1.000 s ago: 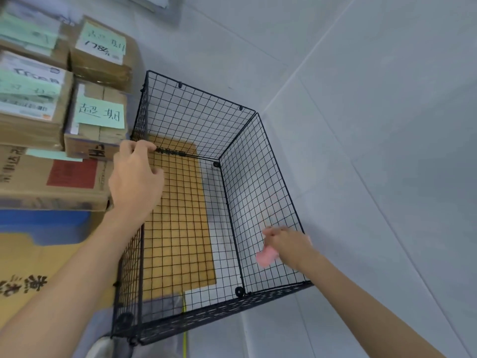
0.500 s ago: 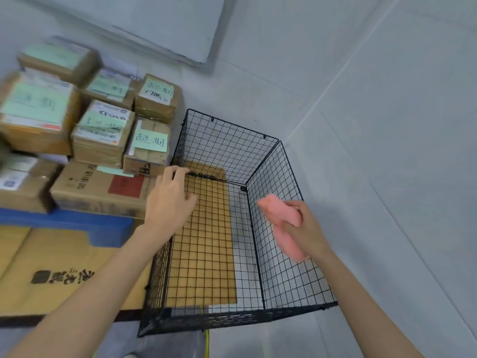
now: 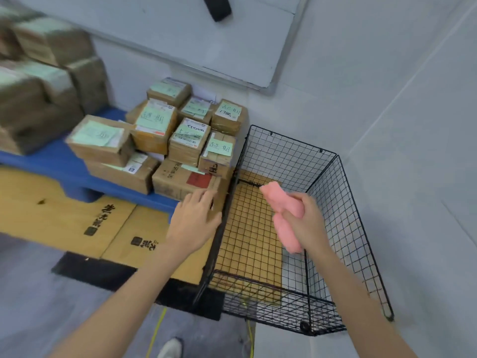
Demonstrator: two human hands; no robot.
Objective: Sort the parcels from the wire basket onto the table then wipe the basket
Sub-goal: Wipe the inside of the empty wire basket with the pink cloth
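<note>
The wire basket (image 3: 335, 202) sits on the floor in a corner with no parcels inside. Above it the right hand (image 3: 307, 220) grips a pink cloth (image 3: 281, 202). The left hand (image 3: 192, 223) hovers spread beside its rim. Labelled parcels (image 3: 188, 140) are stacked on a blue pallet (image 3: 51, 161) just beside the basket.

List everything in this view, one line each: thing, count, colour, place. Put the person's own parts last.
wire basket: one, black, on the floor at right, no parcels inside
parcels: a stack, count blurred, brown with green notes, on the platform left of the basket
platform: one, blue, under the parcels
flat cardboard: count unclear, tan with black print, under platform and basket
cloth: one, pink, in the right hand
panel: one, pale grey, against the wall at top
cable: count unclear, yellow, floor at bottom
shoe: one, pale, bottom edge
left hand: fingers straight, beside the basket's left rim
right hand: grips the cloth over the basket
</note>
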